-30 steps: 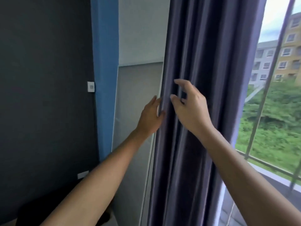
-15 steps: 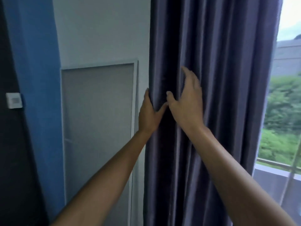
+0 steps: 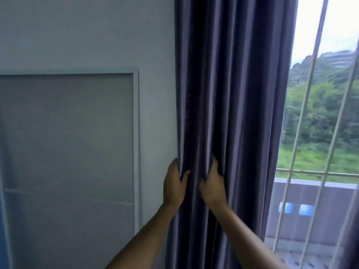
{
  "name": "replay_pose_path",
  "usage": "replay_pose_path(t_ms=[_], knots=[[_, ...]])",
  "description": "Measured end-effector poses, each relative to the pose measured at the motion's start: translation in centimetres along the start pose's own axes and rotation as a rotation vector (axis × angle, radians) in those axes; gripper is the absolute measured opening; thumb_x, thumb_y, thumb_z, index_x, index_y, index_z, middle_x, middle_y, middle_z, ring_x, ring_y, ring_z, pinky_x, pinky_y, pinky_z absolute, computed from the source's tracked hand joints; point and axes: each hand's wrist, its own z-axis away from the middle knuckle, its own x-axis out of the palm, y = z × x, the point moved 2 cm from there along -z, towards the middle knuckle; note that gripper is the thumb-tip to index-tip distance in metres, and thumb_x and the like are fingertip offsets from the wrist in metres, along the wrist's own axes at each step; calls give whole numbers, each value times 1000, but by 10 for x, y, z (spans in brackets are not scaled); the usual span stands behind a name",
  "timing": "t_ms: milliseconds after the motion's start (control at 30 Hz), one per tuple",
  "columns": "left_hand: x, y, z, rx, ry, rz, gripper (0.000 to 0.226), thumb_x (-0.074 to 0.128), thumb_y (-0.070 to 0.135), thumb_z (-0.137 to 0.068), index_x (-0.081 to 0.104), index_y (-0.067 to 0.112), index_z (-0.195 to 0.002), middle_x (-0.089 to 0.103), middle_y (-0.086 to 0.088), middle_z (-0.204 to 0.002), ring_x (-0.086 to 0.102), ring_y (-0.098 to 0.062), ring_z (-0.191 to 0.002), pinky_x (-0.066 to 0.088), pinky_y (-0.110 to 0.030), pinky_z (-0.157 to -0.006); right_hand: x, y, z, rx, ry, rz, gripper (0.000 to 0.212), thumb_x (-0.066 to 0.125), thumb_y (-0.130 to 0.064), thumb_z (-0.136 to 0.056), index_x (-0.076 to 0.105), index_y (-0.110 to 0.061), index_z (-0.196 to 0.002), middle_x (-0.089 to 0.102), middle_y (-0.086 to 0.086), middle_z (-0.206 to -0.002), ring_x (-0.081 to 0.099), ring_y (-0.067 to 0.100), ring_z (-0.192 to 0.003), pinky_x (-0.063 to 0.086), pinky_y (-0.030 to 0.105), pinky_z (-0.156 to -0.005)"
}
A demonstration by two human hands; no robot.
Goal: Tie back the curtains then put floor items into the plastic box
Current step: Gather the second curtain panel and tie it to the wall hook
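A dark purple-grey curtain hangs in deep folds from the top of the view down past the bottom edge, bunched between the wall and the window. My left hand grips the curtain's left edge, fingers wrapped behind the fabric. My right hand is pushed into a fold just to the right, fingers hidden in the cloth. The two hands sit close together at the same height. No tie-back, floor items or plastic box are in view.
A white wall with a grey framed panel fills the left half. To the right is a window with pale bars, a balcony ledge and green trees outside.
The view has swung right and up, so the blue wall strip has left the frame. Both hands have closed on the curtain folds; the right hand, earlier flat on the fabric, now digs into a fold.
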Motion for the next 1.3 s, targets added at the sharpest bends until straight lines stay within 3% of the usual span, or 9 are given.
replay_pose_path(t_ms=[133,233,367,467,600,833,967,1100,1300], knots=[[5,-20,21,-31,95,-104,9,61,16,-94,63,12,-101,61,4,-96,56,2,-79,55,-22,-82,0,26,20,105,-43,50,57,41,-1,-94,29,-23,-145,59,-12,-120,61,-6,-99,52,13,-85],[1,-22,29,-1,105,-122,11,66,10,-90,64,14,-80,59,8,-71,50,11,-57,46,-3,-61,4,43,36,145,-95,125,50,35,0,-94,41,-23,-138,57,-19,-114,57,-12,-94,40,-3,-80],[-6,-24,30,39,59,-144,12,62,6,-91,67,-1,-82,57,8,-64,49,21,-55,34,7,-56,8,61,51,128,-78,245,46,36,-4,-96,45,-18,-139,62,1,-126,61,13,-112,44,15,-98],[-8,-28,33,-17,-26,-85,20,48,11,-99,65,3,-91,55,13,-67,54,12,-56,41,-1,-57,10,64,57,127,-58,326,36,37,-5,-97,51,-13,-129,66,9,-117,66,22,-103,49,22,-91],[-6,-34,45,-96,-162,-2,27,35,18,-103,57,8,-114,66,0,-91,61,0,-70,49,-9,-70,16,63,68,129,-130,488,32,34,-6,-97,46,-14,-126,67,10,-111,67,25,-95,52,27,-78],[-11,-52,73,-183,-282,22,34,33,-1,-100,42,15,-128,64,-2,-93,60,3,-66,49,-13,-64,42,93,101,255,-272,580,29,28,-14,-100,44,-15,-126,65,9,-115,66,26,-99,54,34,-84],[-15,-58,82,-256,-294,55,38,31,-1,-101,39,21,-131,63,-5,-113,64,-13,-94,52,-17,-87,52,111,116,307,-333,614,33,28,-13,-99,42,-15,-129,64,11,-117,64,30,-104,50,35,-84],[-18,-49,87,-268,-344,90,43,28,0,-101,32,30,-131,51,10,-121,53,3,-104,32,5,-90,62,125,131,357,-410,660,38,28,-8,-97,43,-13,-131,66,12,-117,65,31,-104,53,39,-86],[-12,-42,95,-336,-380,237,36,26,13,-105,28,33,-136,45,16,-129,46,10,-113,29,4,-93,76,124,140,317,-455,679,39,35,-8,-100,39,-12,-138,67,8,-114,69,21,-93,58,34,-80]])
